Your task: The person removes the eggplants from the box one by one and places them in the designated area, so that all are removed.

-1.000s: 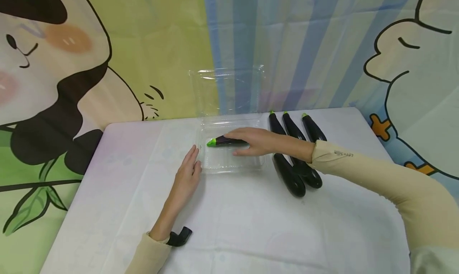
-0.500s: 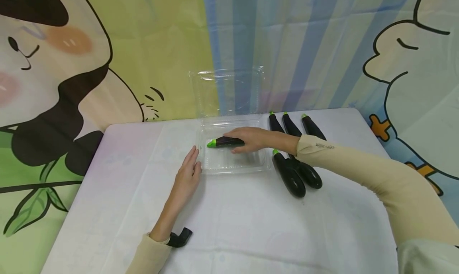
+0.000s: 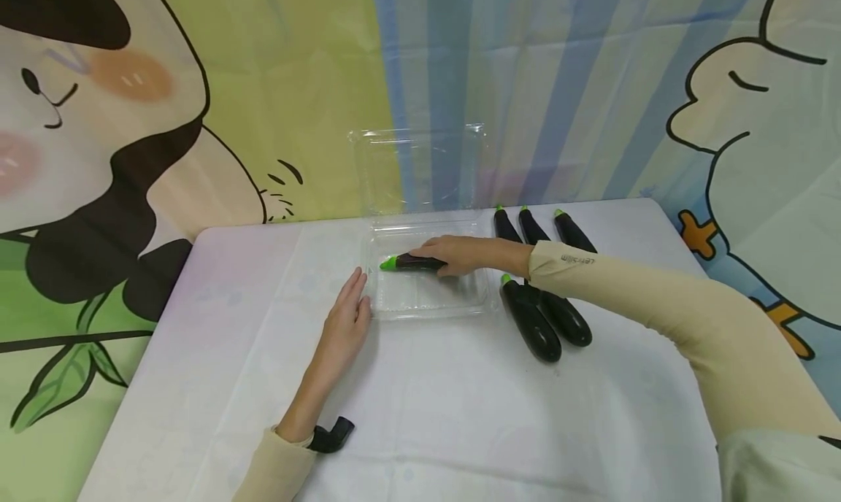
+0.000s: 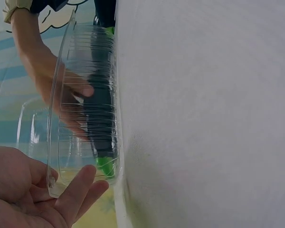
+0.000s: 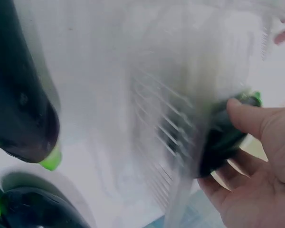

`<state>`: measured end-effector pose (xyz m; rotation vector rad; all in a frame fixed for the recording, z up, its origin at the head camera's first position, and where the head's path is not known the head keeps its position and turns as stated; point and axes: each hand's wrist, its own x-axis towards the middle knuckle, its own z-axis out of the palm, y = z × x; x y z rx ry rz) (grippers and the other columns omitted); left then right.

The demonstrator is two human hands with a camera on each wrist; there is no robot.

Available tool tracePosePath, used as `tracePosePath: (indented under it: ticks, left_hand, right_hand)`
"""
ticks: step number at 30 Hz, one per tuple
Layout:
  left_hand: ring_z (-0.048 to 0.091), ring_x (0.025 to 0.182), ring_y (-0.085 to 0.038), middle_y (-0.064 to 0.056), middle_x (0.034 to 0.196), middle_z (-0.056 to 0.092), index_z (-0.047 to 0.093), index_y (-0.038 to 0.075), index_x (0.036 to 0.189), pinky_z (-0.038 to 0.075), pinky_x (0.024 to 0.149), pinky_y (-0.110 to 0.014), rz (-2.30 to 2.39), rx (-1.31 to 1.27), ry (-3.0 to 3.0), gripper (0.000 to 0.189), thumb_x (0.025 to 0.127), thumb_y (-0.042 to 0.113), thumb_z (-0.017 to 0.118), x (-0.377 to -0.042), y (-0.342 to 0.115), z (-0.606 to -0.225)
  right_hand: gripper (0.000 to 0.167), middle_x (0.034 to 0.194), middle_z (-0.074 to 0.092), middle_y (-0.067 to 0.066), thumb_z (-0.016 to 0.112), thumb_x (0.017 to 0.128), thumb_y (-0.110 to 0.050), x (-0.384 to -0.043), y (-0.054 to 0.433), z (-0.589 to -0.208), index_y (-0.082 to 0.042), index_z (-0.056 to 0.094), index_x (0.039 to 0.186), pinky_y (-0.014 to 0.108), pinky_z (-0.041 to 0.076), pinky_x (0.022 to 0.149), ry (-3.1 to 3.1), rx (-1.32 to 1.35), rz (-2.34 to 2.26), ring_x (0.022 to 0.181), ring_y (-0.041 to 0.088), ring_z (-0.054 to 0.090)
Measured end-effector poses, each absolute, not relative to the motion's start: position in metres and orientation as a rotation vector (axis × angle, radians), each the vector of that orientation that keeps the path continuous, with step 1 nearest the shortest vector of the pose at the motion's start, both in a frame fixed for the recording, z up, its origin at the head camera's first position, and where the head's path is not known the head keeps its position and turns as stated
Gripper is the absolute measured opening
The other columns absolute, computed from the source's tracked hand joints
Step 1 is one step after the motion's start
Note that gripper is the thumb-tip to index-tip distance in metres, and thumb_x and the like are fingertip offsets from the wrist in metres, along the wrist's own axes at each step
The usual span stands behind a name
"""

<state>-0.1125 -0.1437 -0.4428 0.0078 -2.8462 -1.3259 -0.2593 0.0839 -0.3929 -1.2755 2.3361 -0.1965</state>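
A clear plastic clamshell box (image 3: 394, 305) stands on the table with its lid (image 3: 420, 170) raised at the back. Inside it lies a dark eggplant (image 3: 417, 263), its green stem end pointing left. My right hand (image 3: 463, 254) grips the eggplant's right part; in the right wrist view the thumb and fingers lie on either side of the eggplant (image 5: 223, 137). My left hand (image 3: 344, 319) rests at the box's left side, fingers nearly straight. From the left wrist, this hand (image 4: 33, 190) touches the corner of the box (image 4: 69, 156). The eggplant's right end is hidden by my right hand.
Several more eggplants (image 3: 532, 323) lie right of the box, partly beneath my right forearm. A white cloth covers the table (image 3: 447, 414). A printed curtain (image 3: 309, 108) hangs behind the table's back edge. A black strap (image 3: 331, 435) sits at my left wrist.
My right forearm has shifted left, uncovering the green stem of a front eggplant. The right hand's fingers have drawn in around the eggplant in the box. My left hand stays put.
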Motion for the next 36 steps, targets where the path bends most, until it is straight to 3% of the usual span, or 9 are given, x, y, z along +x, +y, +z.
tracePosePath:
  ticks: [5,10,22,27,36]
  left_hand:
    - [0.041,0.14,-0.028,-0.002,0.163,0.019,0.029,0.007,0.153,0.047,0.105,-0.045,-1.349,0.006,-2.847,0.052,0.104,0.019,0.041,-0.114,-0.143,-0.443]
    - [0.039,0.141,-0.028,-0.003,0.163,0.019,0.029,0.006,0.152,0.046,0.107,-0.047,-1.34,-0.012,-2.837,0.052,0.104,0.02,0.041,-0.113,-0.145,-0.442]
    - [0.045,0.137,-0.029,-0.003,0.163,0.018,0.028,0.005,0.152,0.048,0.105,-0.046,-1.334,0.007,-2.846,0.053,0.104,0.021,0.04,-0.114,-0.144,-0.443]
    - [0.053,0.129,-0.027,-0.002,0.163,0.018,0.028,0.005,0.152,0.051,0.1,-0.043,-1.325,0.016,-2.844,0.053,0.103,0.02,0.041,-0.114,-0.145,-0.444]
    - [0.046,0.136,-0.028,-0.003,0.163,0.018,0.029,0.004,0.152,0.048,0.104,-0.045,-1.319,0.003,-2.843,0.052,0.103,0.019,0.041,-0.113,-0.146,-0.443]
  right_hand:
    - [0.072,0.148,0.042,0.02,0.058,0.096,-0.008,-0.259,0.082,-0.4,-0.017,0.019,0.156,0.043,0.041,0.111,2.33,-1.257,-0.111,0.135,0.034,0.045]
    - [0.074,0.145,0.044,0.02,0.059,0.096,-0.011,-0.26,0.081,-0.402,-0.021,0.018,0.157,0.043,0.043,0.11,2.334,-1.247,-0.137,0.132,0.033,0.048]
    - [0.069,0.136,0.052,0.02,0.059,0.097,-0.023,-0.26,0.081,-0.406,-0.016,0.023,0.155,0.044,0.045,0.106,2.355,-1.304,-0.215,0.124,0.033,0.054]
    - [0.066,0.141,0.051,0.019,0.055,0.099,-0.028,-0.258,0.08,-0.405,-0.005,0.025,0.153,0.043,0.043,0.109,2.361,-1.274,-0.319,0.13,0.03,0.051]
    - [0.057,0.134,0.057,0.017,0.058,0.098,-0.028,-0.249,0.078,-0.405,-0.002,0.042,0.146,0.043,0.047,0.104,2.477,-1.269,-0.525,0.123,0.03,0.056]
